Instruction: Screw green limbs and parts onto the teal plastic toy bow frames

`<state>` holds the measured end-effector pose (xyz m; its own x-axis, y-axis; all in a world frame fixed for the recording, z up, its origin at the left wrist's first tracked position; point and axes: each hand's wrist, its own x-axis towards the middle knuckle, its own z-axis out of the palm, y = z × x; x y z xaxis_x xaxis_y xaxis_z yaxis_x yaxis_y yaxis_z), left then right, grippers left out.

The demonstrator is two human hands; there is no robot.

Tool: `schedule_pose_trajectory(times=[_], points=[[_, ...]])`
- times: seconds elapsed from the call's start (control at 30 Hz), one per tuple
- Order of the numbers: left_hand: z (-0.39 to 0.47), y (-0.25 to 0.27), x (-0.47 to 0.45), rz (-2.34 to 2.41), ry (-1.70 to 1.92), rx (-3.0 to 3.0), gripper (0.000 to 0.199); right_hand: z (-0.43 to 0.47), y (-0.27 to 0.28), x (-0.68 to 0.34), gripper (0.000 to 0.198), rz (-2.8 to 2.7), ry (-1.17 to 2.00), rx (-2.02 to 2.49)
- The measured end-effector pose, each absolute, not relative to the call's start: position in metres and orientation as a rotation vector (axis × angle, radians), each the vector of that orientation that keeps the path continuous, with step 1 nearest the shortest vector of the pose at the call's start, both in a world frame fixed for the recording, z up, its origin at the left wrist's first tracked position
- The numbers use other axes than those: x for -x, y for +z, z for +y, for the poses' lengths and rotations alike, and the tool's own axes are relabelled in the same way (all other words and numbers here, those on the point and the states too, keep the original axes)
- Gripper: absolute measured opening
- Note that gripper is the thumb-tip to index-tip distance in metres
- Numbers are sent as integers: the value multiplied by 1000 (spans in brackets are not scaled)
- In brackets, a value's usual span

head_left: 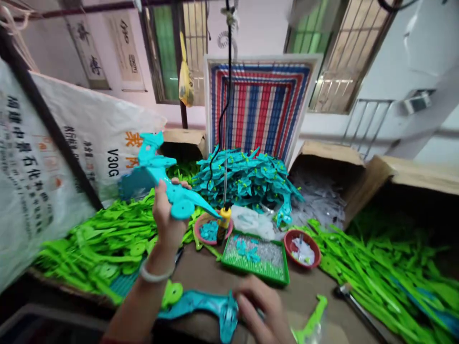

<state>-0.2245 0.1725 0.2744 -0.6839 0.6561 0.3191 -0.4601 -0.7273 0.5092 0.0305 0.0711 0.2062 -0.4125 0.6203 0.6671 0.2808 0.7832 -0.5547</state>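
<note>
My left hand (171, 210) is closed around a teal plastic part (168, 188) with a round disc and a pointed end, held up over the left side of the table. Low in front lies another teal plastic part (197, 303), a green disc-ended piece (172, 294) beside it. My right hand (261, 306) is at that part's right end, fingers curled and smeared by motion; whether it grips the part I cannot tell. Beyond the hands hangs a yellow and black screwdriver (224, 220). Behind my right hand, a green tray (254, 277) holds small metal pieces and small teal pieces.
Green plastic parts are heaped on the left (100, 239) and right (380, 267). A teal pile (247, 177) stands at the back. A red bowl (315, 258), a pink bowl (197, 234) and a hammer-like tool (358, 306) lie around the tray. A dark cable (229, 71) hangs down.
</note>
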Motion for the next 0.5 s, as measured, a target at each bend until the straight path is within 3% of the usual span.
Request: schedule_pose_trajectory(times=[0.07,0.13,0.23,0.5], points=[[127,257,193,486,2329,-668,27,71,210,18,13,-1763,876,734],[91,240,169,525,2247,-660,30,71,214,54,19,-1504,1006,724],[61,222,149,646,2184,-584,34,63,211,78,26,-1310,970,710],[50,206,136,707,2077,-620,42,42,184,57,9,-1382,626,604]])
